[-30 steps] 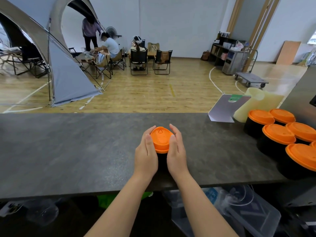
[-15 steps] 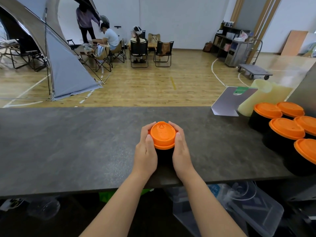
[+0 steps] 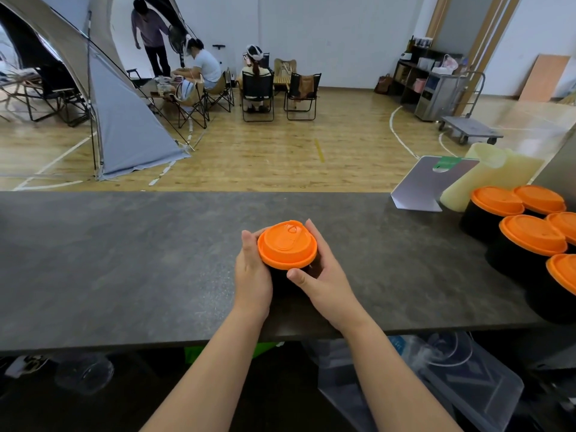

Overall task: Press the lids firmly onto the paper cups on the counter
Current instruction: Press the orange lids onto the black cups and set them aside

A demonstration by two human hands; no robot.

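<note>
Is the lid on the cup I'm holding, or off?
On. The orange lid covers the black cup held between both hands; how firmly seated, cannot tell.

grey tent (image 3: 131, 132), folding chairs (image 3: 258, 92), flat trolley (image 3: 470, 132), metal stand (image 3: 430, 185)

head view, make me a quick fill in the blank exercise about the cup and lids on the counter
1. The lid on the cup between the hands is coloured ____.
2. The cup under that lid is coloured ____.
3. The other lidded cups stand at the ____ end of the counter.
4. The left hand and the right hand both hold the ____.

Missing words: orange; black; right; cup
</note>
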